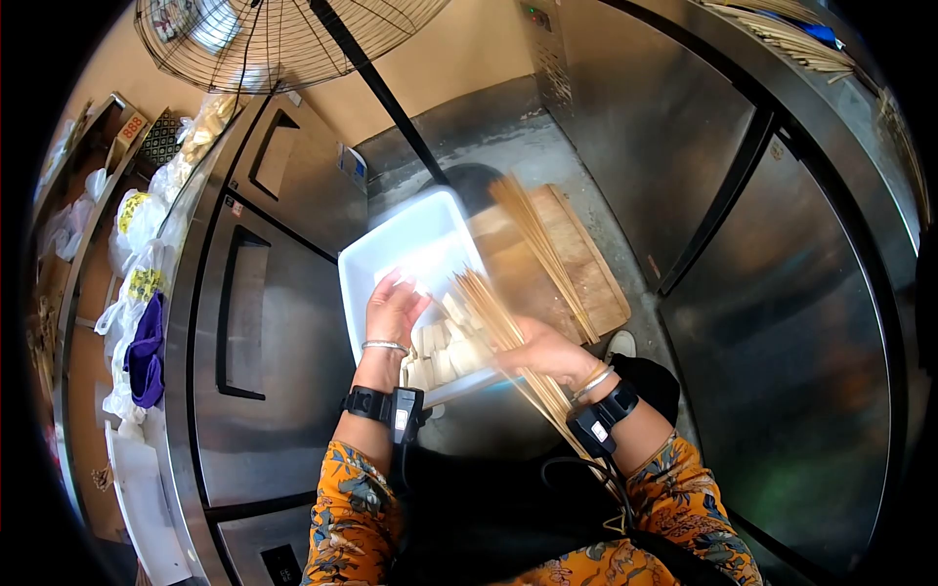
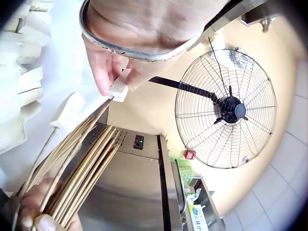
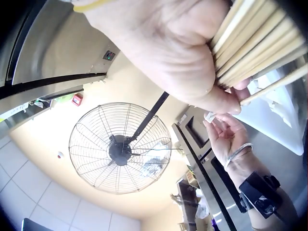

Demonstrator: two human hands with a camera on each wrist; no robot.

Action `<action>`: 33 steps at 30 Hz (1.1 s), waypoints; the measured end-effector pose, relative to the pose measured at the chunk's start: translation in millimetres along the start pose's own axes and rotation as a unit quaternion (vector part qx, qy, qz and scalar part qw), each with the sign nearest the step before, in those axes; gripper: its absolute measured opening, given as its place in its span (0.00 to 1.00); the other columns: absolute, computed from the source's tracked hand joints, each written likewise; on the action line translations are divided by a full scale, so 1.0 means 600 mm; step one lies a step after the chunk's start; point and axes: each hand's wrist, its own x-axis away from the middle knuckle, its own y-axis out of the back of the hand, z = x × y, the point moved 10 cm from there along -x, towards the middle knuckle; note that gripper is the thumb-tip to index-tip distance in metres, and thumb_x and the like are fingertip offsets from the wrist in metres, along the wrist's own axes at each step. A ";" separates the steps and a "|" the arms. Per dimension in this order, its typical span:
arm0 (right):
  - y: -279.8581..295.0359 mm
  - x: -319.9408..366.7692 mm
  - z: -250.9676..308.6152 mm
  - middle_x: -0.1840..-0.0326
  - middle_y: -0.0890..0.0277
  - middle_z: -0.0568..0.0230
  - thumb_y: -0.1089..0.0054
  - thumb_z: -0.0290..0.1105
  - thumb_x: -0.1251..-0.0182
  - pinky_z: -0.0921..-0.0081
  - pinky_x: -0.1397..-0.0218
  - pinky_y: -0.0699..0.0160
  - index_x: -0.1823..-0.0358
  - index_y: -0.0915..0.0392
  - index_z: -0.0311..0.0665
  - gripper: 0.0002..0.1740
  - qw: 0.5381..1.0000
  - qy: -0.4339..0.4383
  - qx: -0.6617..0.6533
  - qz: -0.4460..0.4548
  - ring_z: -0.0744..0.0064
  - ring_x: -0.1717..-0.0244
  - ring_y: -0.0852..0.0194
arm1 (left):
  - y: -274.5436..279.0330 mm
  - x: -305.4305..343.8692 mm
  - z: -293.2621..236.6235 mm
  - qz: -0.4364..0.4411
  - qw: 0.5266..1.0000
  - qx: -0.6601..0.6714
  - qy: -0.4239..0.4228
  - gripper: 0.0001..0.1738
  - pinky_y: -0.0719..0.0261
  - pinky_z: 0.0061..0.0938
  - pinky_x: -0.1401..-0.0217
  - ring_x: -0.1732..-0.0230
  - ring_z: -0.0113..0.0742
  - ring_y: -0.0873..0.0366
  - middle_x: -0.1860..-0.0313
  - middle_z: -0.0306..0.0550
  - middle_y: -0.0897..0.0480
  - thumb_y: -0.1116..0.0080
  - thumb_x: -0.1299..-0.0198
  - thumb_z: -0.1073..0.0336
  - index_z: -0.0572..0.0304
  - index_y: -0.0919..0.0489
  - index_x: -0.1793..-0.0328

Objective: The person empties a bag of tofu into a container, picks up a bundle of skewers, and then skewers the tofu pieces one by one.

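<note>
My left hand (image 1: 394, 311) is over the white plastic tub (image 1: 354, 269), its fingertips pinching a small white food block (image 2: 119, 90). A bamboo skewer's tip meets the underside of that block in the left wrist view. My right hand (image 1: 549, 352) grips a thick bundle of bamboo skewers (image 2: 89, 175), thumb laid along them. Another skewer by the bundle carries a white block (image 2: 69, 110) on its end. Several more white blocks (image 1: 445, 359) lie piled in the near end of the tub.
Beside the tub is a wooden board (image 1: 596, 264) with more skewers (image 1: 552, 259) on it. Steel cabinets (image 1: 772, 273) stand on both sides. A wire-caged fan (image 2: 226, 108) rises on a black pole behind the tub. Plastic bags (image 1: 137, 283) line the left counter.
</note>
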 end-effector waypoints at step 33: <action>0.002 -0.010 -0.010 0.63 0.27 0.70 0.37 0.22 0.44 0.85 0.70 0.27 0.42 0.31 0.33 0.25 0.999 -0.020 0.028 -0.012 0.83 0.70 0.29 | -0.016 0.024 0.005 -0.001 0.996 -0.087 -0.008 0.15 0.17 0.24 0.60 0.59 0.29 0.22 0.58 0.40 0.22 0.44 0.40 0.71 0.59 0.24 0.46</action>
